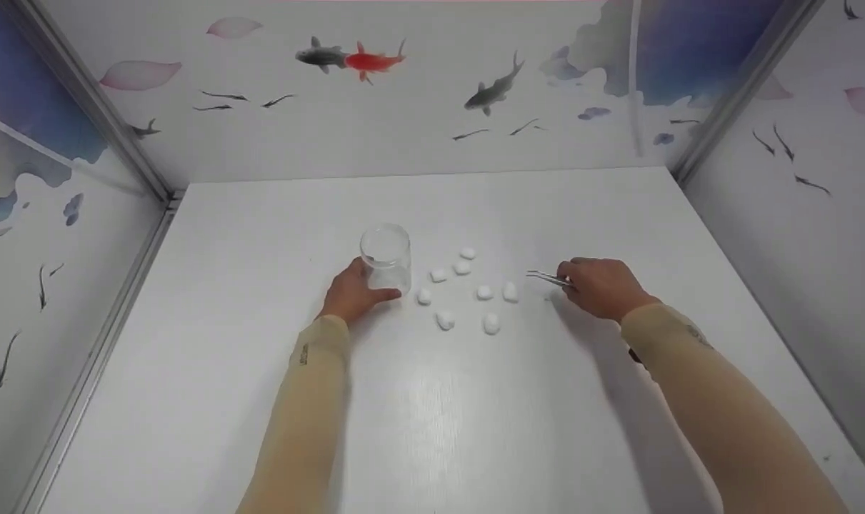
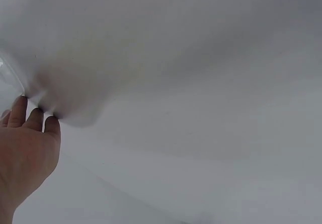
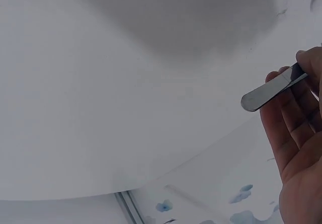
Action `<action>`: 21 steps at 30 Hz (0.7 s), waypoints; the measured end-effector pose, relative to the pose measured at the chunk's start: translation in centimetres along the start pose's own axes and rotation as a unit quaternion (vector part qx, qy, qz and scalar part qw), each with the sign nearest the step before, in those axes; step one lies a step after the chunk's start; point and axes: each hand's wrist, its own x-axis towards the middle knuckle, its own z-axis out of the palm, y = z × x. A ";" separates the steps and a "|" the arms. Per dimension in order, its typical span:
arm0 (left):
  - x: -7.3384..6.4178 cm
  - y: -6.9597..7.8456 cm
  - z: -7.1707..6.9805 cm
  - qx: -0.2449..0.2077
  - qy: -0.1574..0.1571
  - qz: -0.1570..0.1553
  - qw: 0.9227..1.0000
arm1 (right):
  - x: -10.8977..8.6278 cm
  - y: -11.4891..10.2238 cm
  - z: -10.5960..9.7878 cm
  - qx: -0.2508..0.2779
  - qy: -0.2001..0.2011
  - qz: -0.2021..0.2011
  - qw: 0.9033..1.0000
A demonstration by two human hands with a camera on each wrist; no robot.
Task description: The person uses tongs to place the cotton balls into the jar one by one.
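A clear, open-topped jar [image 1: 398,277] stands on the white table left of centre. My left hand [image 1: 349,294] holds it low on its side, thumb across the front; in the left wrist view the fingertips [image 2: 36,114] meet its edge, most of the jar out of frame. Right of the jar lie several white cotton balls, among them a near one [image 1: 491,323] and a far one [image 1: 468,253]. My right hand [image 1: 605,287] pinches metal tweezers [image 1: 548,278] between thumb and fingers. Their tips point left towards a cotton ball [image 1: 511,292], apart from it. The tweezers' broad rear end [image 3: 264,94] shows in the right wrist view.
White panels printed with fish and petals enclose the table [image 1: 432,414] at the back [image 1: 403,135] and both sides. Metal corner posts [image 1: 136,146] stand where the panels meet. Both forearms reach in from the front edge.
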 end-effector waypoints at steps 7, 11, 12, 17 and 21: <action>-0.2 0.2 0.0 0.013 -0.001 0.001 1.000 | 0.0 -1.0 -0.1 0.007 -0.009 -0.005 1.000; -0.3 0.2 -0.1 0.013 -0.006 -0.005 1.000 | 0.2 -1.6 -0.1 0.009 -0.024 -0.007 1.000; -0.3 0.2 -0.1 0.013 -0.007 -0.006 1.000 | 0.3 -1.7 -0.1 0.010 -0.027 -0.008 1.000; -0.3 0.3 -0.1 0.014 -0.010 -0.005 1.000 | 0.5 -2.1 -0.1 0.008 -0.028 -0.020 0.999; 0.0 0.3 -0.2 0.018 -0.008 0.002 1.000 | 0.7 -2.1 0.0 0.002 -0.028 -0.031 0.999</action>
